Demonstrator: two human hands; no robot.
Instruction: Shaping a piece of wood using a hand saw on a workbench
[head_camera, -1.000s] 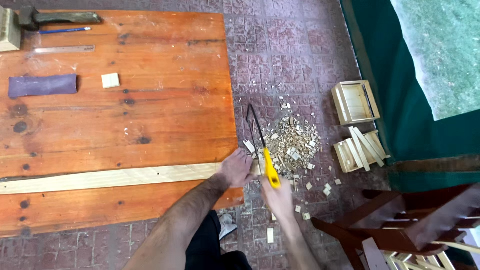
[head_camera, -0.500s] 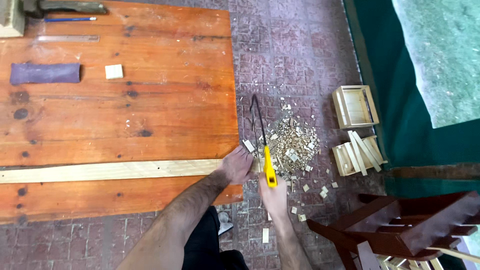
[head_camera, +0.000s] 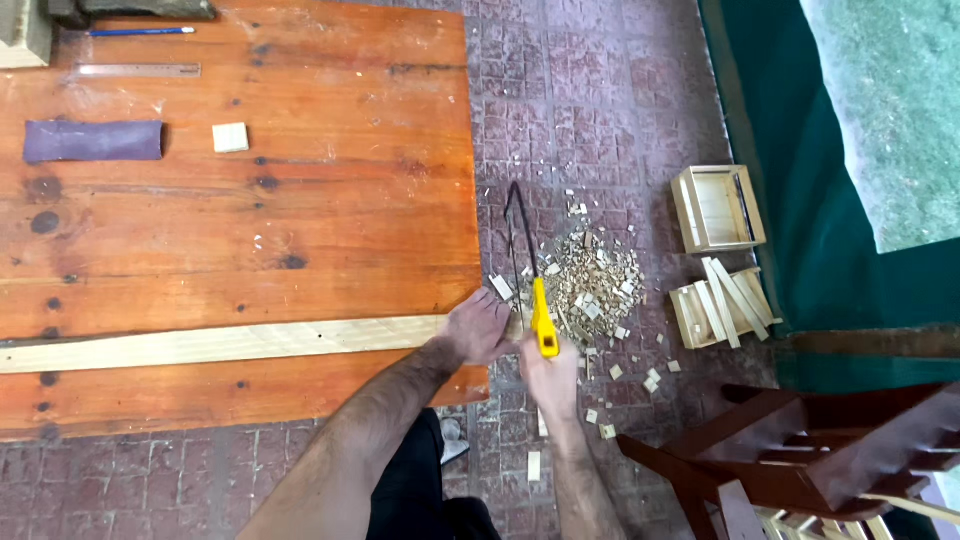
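Note:
A long pale wood strip (head_camera: 220, 343) lies across the orange wooden table (head_camera: 240, 220), its right end at the table's edge. My left hand (head_camera: 478, 325) presses flat on that end. My right hand (head_camera: 548, 378) grips the yellow handle of a small hacksaw (head_camera: 530, 270), whose dark frame points away from me just past the table's edge, beside the strip's end.
Sawdust and small offcuts (head_camera: 592, 280) litter the brick floor under the saw. Two small wooden crates (head_camera: 716, 208) stand to the right, one holding slats (head_camera: 722, 300). A dark red chair (head_camera: 800, 450) is at lower right. A purple roll (head_camera: 92, 141), small block (head_camera: 230, 137), ruler and pencil lie on the table.
The saw and my right hand have shifted slightly along the cut; my left hand stays on the strip's end. The view has moved a little.

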